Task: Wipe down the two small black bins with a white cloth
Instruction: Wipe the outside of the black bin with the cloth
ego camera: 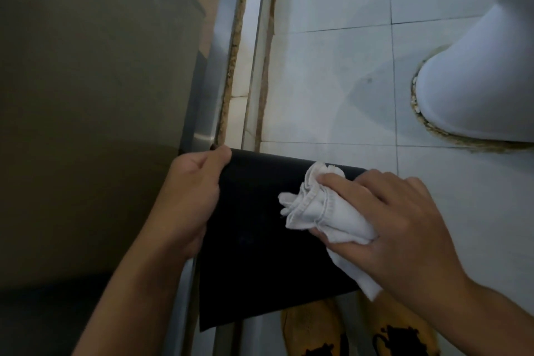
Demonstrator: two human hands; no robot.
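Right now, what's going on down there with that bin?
A person holds a small black bin above the tiled floor, the left hand gripping its left edge. The right hand presses a bunched white cloth against the bin's side. Only this one bin is in view.

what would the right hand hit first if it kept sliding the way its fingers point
Probably the left hand gripping the bin's far edge. The right hand points left across the black face, pressing the cloth; nothing else lies between.

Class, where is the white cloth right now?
In the head view, right of centre: the white cloth is bunched under the right hand, pressed against the black bin.
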